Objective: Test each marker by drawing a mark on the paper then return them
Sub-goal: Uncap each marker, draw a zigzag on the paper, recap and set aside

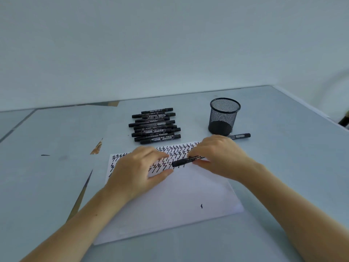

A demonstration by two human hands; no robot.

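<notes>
The right hand [219,156] curls its fingers round a black capped marker pen [187,160], holding it low over the white sheet of paper [179,201] with its rows of black zigzag marks. The left hand [139,171] rests on the paper, fingers loosely spread, gripping nothing. Behind, a pile of black markers [155,125] lies beside a black mesh pen cup [223,116]; one single marker [239,136] lies at the cup's base.
</notes>
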